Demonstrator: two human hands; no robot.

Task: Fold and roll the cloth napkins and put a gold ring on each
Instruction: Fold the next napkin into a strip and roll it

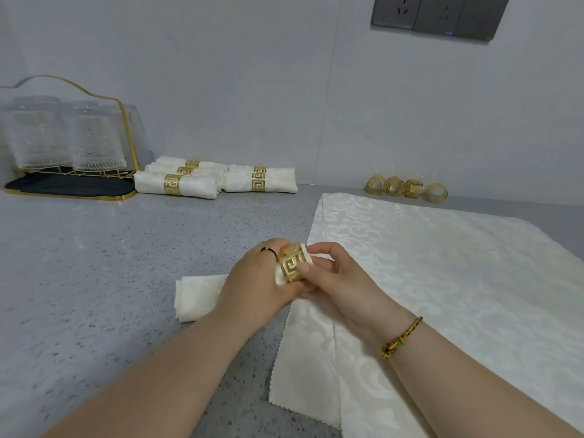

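- Gripping the rolled napkin (197,295) near its right end, the left hand (259,281) has its fingers curled round the cloth. The right hand (338,278) pinches the gold ring (292,263), which sits over the very tip of the roll, just above the bench (94,263).
- Handling, as I judge it: the cloth is light, soft and limp, so the roll will loosen or fan out unless squeezed. The best hold is right beside the ring, keeping the end tight and narrow.
- The ring looks like thin, rigid cut-out metal, light and probably smooth. Take it by its rim, thumb opposite fingers, and slide it toward the middle.
- Looks: the napkin is cream damask with a faint scroll pattern. The ring is bright gold with a Greek-key fret.
- Flat napkins (426,263) of the same cloth lie under the right wrist. Finished ringed rolls (196,184) and spare rings (414,188) sit by the wall.
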